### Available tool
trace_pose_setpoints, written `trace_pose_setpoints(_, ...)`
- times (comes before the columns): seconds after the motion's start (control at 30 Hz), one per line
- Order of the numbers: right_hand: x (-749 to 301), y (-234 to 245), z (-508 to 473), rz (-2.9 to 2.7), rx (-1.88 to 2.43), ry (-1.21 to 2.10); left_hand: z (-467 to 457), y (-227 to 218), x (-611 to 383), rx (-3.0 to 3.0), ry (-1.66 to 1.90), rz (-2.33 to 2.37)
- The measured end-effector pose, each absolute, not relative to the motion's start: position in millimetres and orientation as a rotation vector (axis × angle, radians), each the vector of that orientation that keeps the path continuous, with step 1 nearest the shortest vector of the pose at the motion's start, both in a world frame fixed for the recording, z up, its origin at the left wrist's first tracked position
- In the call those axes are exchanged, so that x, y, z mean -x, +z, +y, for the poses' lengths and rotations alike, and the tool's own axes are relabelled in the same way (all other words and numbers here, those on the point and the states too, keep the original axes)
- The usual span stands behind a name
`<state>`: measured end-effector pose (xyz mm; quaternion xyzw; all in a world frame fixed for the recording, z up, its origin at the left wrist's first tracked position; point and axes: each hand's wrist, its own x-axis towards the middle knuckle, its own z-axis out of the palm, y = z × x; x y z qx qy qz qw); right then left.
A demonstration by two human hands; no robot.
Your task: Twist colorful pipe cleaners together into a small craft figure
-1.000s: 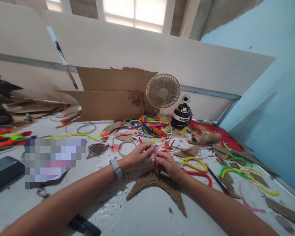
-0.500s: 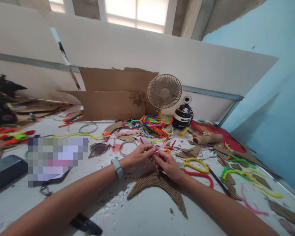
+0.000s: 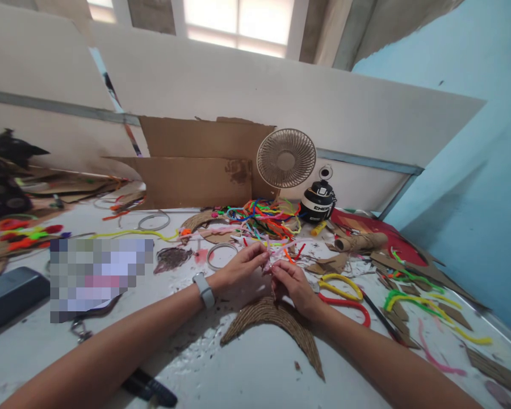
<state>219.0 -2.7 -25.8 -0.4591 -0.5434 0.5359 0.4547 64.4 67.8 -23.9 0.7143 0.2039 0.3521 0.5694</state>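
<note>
Left hand [image 3: 243, 267] and right hand [image 3: 295, 286], fingertips of both clamped on a pink strip [image 3: 268, 264]; crescent [image 3: 271, 310] on the near side, scissors [image 3: 339, 276] to the right.

Two hands at centre, the left hand [image 3: 241, 268] and the right hand [image 3: 293, 284], one pink piece [image 3: 268, 263] between them. One watch [image 3: 204, 290] left of centre. Two thin rings [image 3: 208, 257] at centre left. One brown crescent [image 3: 267, 310], lower centre. One fan [image 3: 287, 159] and one bottle [image 3: 317, 203], right of centre. One pair of scissors, with two handle loops [image 3: 339, 275], and one cardboard tube [image 3: 363, 242], centre right. Heaped coloured strands [image 3: 267, 216] at centre, too tangled to count.
</note>
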Motion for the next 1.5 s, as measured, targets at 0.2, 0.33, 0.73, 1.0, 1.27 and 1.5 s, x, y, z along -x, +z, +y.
trace_pose_setpoints(0.2,-221.5,-21.8,-3.2,-1.322,1.19,1.246,69.3,-27.5,-64.4,-1.681,0.872,0.513)
trace_pose_setpoints(0.33,-219.5,-22.6,-3.9,-1.434,1.159,1.244,66.8,-27.6,-65.2,-1.657,0.876,0.497)
trace_pose_setpoints(0.73,-216.9,-27.2,-3.6,-1.396,1.106,1.312,63.8,-24.9,-67.2,-1.626,0.854,0.509)
trace_pose_setpoints(1.0,-217.6,-27.1,-3.2,-1.398,1.152,1.252,62.1,-24.5,-69.8,-1.563,0.885,0.468)
trace_pose_setpoints(1.27,-215.8,-27.6,-3.1,-1.344,1.156,1.255,61.4,-24.6,-69.6,-1.543,0.901,0.486)
trace_pose_setpoints(1.5,-216.6,-21.3,-5.4,-1.309,1.16,1.263,62.0,-19.3,-68.2,-1.544,0.921,0.484)
